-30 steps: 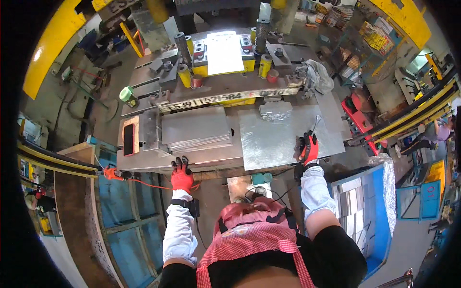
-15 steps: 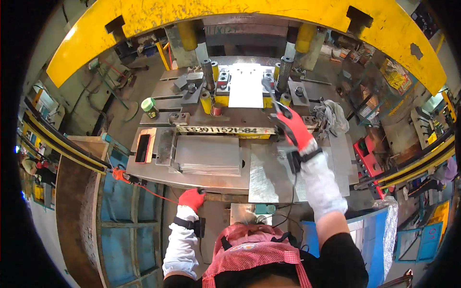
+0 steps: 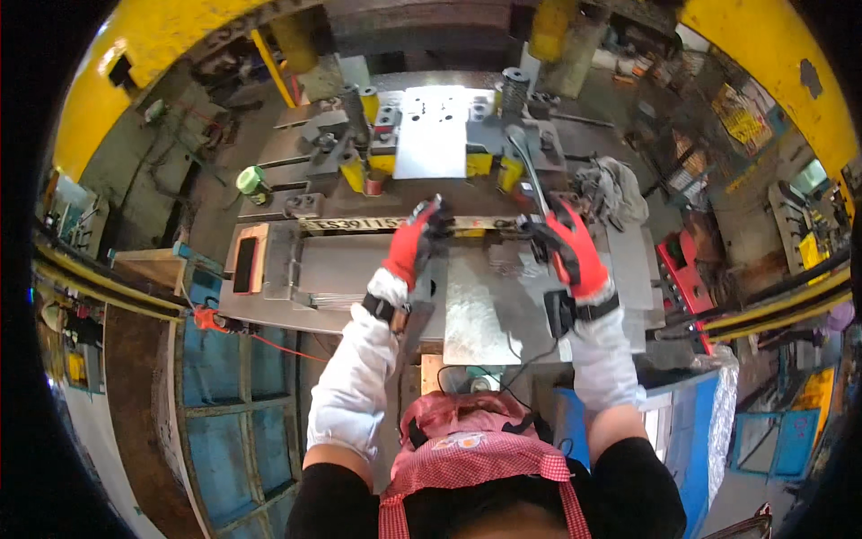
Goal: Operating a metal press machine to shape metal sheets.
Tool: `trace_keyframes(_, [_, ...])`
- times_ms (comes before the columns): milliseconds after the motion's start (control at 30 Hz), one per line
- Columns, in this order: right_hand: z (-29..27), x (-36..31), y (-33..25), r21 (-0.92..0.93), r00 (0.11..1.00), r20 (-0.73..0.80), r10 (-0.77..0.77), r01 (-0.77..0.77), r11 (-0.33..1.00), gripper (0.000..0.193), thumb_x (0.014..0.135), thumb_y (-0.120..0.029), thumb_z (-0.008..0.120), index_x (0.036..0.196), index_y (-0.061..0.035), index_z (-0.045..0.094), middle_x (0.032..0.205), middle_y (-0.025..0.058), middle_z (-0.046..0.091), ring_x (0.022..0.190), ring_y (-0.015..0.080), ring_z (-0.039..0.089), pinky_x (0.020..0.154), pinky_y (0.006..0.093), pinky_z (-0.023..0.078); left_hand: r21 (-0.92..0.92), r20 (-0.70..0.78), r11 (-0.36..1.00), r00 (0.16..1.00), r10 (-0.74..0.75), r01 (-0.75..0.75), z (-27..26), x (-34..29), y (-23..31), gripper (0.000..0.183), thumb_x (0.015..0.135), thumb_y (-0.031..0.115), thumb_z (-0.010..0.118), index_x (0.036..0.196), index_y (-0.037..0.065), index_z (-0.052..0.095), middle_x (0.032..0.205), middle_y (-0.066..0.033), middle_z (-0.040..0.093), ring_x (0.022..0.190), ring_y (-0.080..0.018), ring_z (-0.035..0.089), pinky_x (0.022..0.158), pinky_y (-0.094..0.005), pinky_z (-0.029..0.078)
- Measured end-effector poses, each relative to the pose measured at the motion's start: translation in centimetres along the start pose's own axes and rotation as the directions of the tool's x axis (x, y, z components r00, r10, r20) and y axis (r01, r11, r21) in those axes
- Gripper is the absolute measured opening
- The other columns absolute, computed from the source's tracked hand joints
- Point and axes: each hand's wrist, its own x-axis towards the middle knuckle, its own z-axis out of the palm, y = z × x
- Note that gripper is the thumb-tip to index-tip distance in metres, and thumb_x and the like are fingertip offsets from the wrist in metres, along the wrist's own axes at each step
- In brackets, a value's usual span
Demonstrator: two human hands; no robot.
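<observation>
My right hand [image 3: 577,251], in a red glove with dark fingers, is closed round a long grey metal hand tool [image 3: 528,166] whose kind I cannot make out. The tool points away from me, beside the die. My left hand [image 3: 416,242], gloved alike, reaches over the press bed's front edge with fingers stretched forward and seemingly empty. Ahead of it a bright flat metal plate [image 3: 431,148] with several small holes lies on the die. A stack of sheet-metal blanks [image 3: 350,269] sits left of my left forearm, and a larger metal sheet [image 3: 485,314] lies between my arms.
Guide posts [image 3: 514,92] and yellow cylinders [image 3: 352,171] flank the die. A green-capped bottle [image 3: 254,184] and a phone [image 3: 244,265] are at the left. A grey rag [image 3: 615,193] and a red control box [image 3: 684,283] are at the right. The yellow press frame [image 3: 754,54] arches overhead.
My left hand has risen from below the bench edge and moved forward to the press bed. My right hand has shifted slightly, still holding the tool. The head view has moved.
</observation>
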Motion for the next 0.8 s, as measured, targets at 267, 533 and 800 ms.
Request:
trace_keyframes(267, [-7.7, -13.5, 6.4, 0.108, 0.878, -0.037, 0.477, -0.471, 0.875, 0.047, 0.084, -0.012, 0.056, 0.128, -0.0040, 0.044, 0.078, 0.0016, 0.060, 0.050, 0.0048, 0.046, 0.044, 0.0199, 0.037, -0.442, -0.106, 0.896, 0.994, -0.007, -0.041, 5.6, 7.1, 1.0, 0.026, 0.090, 0.028, 0.052, 0.100, 0.004, 0.057, 0.091, -0.0118, 0.063, 0.079, -0.0258, 0.063, 0.068, -0.0360, 0.053])
trace_keyframes(533, [-9.6, -13.7, 9.9, 0.061, 0.825, -0.105, 0.556, -0.553, 0.831, 0.047, 0.084, -0.012, 0.055, 0.129, -0.0077, 0.045, 0.076, 0.0059, 0.063, 0.044, 0.0064, 0.044, 0.040, 0.0218, 0.035, 0.558, -0.326, 0.818, 0.870, 0.371, -0.140, 0.6, -3.0, 8.1, 0.029, 0.074, 0.011, 0.065, 0.101, 0.001, 0.061, 0.081, -0.0033, 0.061, 0.068, -0.0096, 0.055, 0.060, -0.0274, 0.045])
trace_keyframes(800, [-1.2, -7.9, -1.8, -0.445, 0.964, 0.197, 0.178, -0.074, 0.892, 0.056, 0.074, -0.009, 0.065, 0.127, -0.0030, 0.046, 0.077, 0.0061, 0.059, 0.064, 0.0160, 0.057, 0.063, 0.0288, 0.048, 0.931, -0.103, 0.345, 0.992, -0.073, 0.122, -0.8, -8.4, 22.9, 0.033, 0.076, 0.023, 0.069, 0.102, 0.004, 0.063, 0.092, -0.0050, 0.065, 0.085, -0.0158, 0.058, 0.077, -0.0287, 0.045])
